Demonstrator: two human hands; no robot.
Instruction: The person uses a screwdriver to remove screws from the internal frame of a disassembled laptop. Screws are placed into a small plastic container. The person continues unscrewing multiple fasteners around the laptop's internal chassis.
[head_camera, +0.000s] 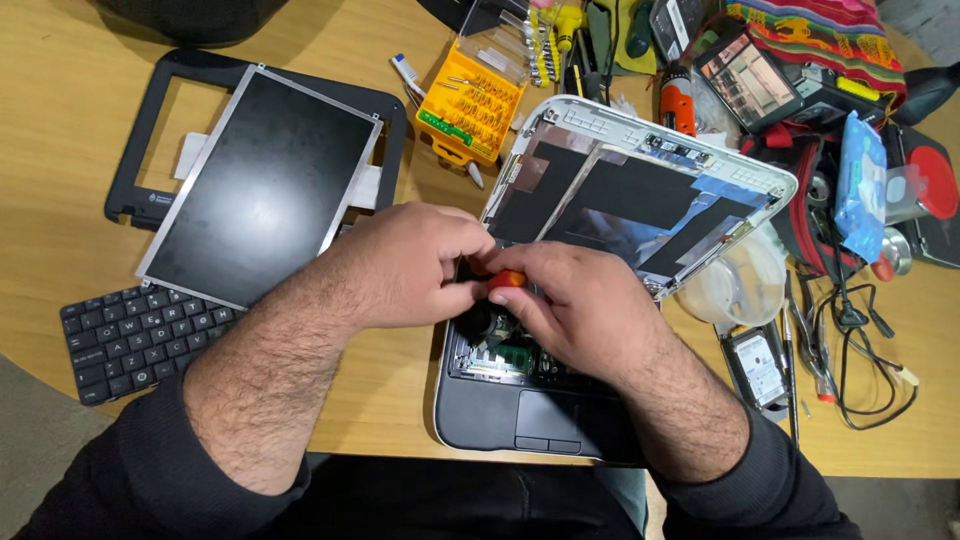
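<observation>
Broadly, we see a wooden desk carrying everything, so we start there and work down in size. At the centre sits an opened laptop, its grey base toward six o'clock with the keyboard removed and the circuit boards bare. Its silver lid shell leans back toward one o'clock, lined with black and foil tape. At ten o'clock from the laptop lies a loose screen panel, resting partly on a black screen bezel. At eight o'clock a detached black keyboard lies flat on the desk.

Our two hands meet over the open base. The left hand is curled closed, its thumb and fingers pinching toward the small orange handle of a screwdriver. The right hand is closed around that same handle from the three o'clock side, covering most of the tool, so its tip is hidden from us.

At twelve o'clock a yellow bit case stands open beside several loose drivers. At three o'clock a clear plastic tub touches the lid's corner, with a bare hard drive just below it and tangled black cables farther out.
</observation>
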